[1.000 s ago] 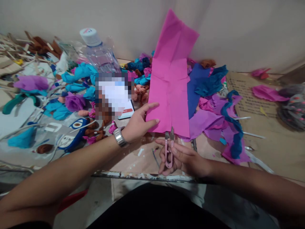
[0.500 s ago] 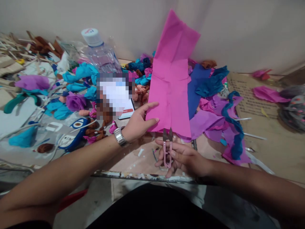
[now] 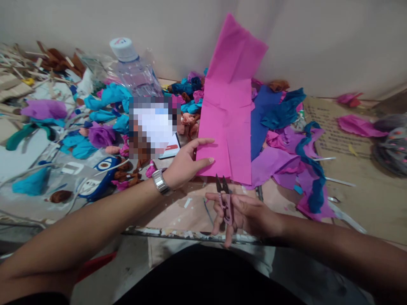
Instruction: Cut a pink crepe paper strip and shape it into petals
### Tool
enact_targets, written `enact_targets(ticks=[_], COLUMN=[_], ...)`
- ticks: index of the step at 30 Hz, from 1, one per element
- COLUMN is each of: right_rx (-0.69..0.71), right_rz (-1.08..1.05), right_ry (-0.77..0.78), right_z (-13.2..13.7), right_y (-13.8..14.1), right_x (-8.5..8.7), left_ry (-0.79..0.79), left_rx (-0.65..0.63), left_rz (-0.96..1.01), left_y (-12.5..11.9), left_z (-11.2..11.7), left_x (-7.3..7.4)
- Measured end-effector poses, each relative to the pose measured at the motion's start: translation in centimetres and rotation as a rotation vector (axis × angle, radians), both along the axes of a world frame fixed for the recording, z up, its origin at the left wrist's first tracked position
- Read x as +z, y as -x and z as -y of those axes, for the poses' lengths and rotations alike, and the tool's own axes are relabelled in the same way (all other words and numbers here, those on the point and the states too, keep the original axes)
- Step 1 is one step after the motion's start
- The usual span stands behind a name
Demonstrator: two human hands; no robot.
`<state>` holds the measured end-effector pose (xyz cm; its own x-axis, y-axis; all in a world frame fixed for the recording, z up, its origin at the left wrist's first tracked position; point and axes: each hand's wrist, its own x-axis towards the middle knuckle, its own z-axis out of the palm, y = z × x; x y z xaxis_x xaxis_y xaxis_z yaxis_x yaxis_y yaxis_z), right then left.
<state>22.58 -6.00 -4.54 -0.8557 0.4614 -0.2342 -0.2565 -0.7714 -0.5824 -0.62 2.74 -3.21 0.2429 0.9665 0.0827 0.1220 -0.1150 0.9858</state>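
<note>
A sheet of bright pink crepe paper [image 3: 227, 95] lies lengthwise in front of me, its far end bent up against the wall. A line, like a slit, runs up from its near edge. My left hand [image 3: 186, 163] rests on the sheet's near left part, thumb and forefinger stretched apart on the paper. In my right hand [image 3: 241, 212] is a pair of pink-handled thread snips [image 3: 226, 207], held across the fingers under the thumb. Their dark blades are parted, tips at the sheet's near edge; whether they touch it I cannot tell.
A phone [image 3: 171, 148], partly blurred out, and a water bottle [image 3: 136, 74] stand left of the sheet among crumpled crepe paper pieces [image 3: 79, 146]. Purple paper [image 3: 270, 163] and a blue-green strip [image 3: 314, 182] lie right, beside cardboard [image 3: 349, 169]. Green-handled pliers [image 3: 19, 137] lie far left.
The snips have drawn back slightly toward me and tilted, with my right fingers spreading lower. The sheet's near right corner has shifted a little left. My left hand has hardly moved.
</note>
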Motion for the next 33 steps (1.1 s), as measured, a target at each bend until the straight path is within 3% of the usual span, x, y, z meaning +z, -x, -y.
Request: enact_targets(ticks=[7, 12, 21, 25, 29, 33], right_rx=[-0.019, -0.071, 0.029, 0.014, 0.110, 0.172], right_rz=[0.157, 0.236, 0.209, 0.207, 0.256, 0.224], right_ry=[-0.192, -0.190, -0.160, -0.315, -0.465, -0.462], right_z=[0.1, 0.2, 0.3, 0.0, -0.5, -0.5], right_y=[-0.4, -0.2, -0.4, -0.6, -0.9, -0.9], right_x=[0.0, 1.2, 1.2, 1.5, 2.2, 2.3], left_ry=[0.005, -0.001, 0.002, 0.011, 0.005, 0.002], left_rx=[0.004, 0.002, 0.006, 0.002, 0.005, 0.013], left_rz=[0.007, -0.005, -0.001, 0.001, 0.017, -0.005], left_y=[0.0, 0.0, 0.0, 0.0, -0.1, -0.1], left_z=[0.0, 0.0, 0.0, -0.1, -0.1, 0.0], left_x=[0.0, -0.2, -0.4, -0.4, -0.5, -0.6])
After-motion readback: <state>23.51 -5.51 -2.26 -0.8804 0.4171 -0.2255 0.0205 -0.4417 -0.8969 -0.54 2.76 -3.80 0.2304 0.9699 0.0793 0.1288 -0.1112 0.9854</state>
